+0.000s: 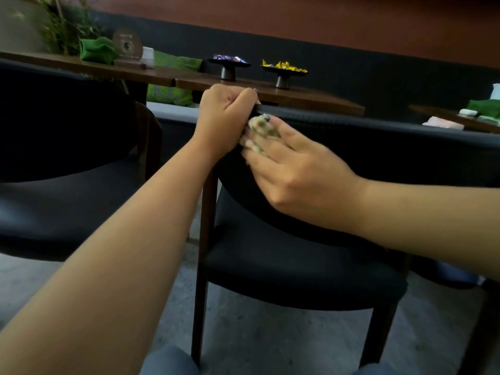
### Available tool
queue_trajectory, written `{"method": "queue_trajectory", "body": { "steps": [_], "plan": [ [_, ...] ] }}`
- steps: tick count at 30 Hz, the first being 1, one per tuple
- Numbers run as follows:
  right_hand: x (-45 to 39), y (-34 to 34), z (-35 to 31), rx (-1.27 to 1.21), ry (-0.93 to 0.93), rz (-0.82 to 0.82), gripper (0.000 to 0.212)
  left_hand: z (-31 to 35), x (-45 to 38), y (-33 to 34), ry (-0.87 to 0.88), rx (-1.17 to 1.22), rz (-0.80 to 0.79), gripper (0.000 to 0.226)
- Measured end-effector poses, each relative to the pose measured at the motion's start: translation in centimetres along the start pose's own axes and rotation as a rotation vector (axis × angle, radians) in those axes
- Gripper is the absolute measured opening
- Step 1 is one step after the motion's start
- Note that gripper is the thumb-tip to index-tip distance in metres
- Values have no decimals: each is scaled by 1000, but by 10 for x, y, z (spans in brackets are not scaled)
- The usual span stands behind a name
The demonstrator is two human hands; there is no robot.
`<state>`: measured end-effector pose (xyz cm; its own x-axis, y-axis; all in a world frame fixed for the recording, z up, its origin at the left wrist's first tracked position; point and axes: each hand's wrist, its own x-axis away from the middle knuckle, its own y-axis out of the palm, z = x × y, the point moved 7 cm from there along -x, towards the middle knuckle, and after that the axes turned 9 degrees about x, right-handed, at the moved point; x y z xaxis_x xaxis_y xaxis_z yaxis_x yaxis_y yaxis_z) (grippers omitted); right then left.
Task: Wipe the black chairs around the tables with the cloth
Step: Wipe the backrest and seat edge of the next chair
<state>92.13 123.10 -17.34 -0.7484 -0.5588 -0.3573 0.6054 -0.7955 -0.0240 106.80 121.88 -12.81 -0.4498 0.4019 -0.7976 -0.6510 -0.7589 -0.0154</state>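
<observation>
both hands work at the top edge of a black chair seen from the head camera. left hand curls its fingers over the rim of the chair's curved backrest and grips it near the left end. right hand lies just beside it, fingers bent around a small pale cloth and pressing it against the outer face of the backrest, just under the rim; only a crumpled bit of the cloth shows between the fingertips, and it is blurred. that chair has dark wooden legs and a padded black seat below the arms. a second black chair stands to the left, near the first one but apart from it.

behind the chairs runs a long wooden table. on it stand two dark pedestal dishes: the left dish holds wrapped sweets in purple and mixed colours, the right dish holds sweets in yellow wrappers. further left on the table are a folded green cloth, a round wooden sign on a stand and a small white cup; what the cup holds cannot be told. a green cushion shows under the table edge, and a leafy plant rises at the far left. at the right edge another table carries green and white items too blurred to name. grey floor lies below.
</observation>
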Motion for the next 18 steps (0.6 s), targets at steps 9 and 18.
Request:
{"method": "queue_trajectory", "body": {
  "steps": [9, 18],
  "plan": [
    [50, 27, -89, -8, -375, -143, 35, -5, -3, 2, -101, 15, -115, 37],
    [66, -20, -53, -368, -154, -61, 27, -4, -2, 2, -79, 10, -48, 44]
  ]
}}
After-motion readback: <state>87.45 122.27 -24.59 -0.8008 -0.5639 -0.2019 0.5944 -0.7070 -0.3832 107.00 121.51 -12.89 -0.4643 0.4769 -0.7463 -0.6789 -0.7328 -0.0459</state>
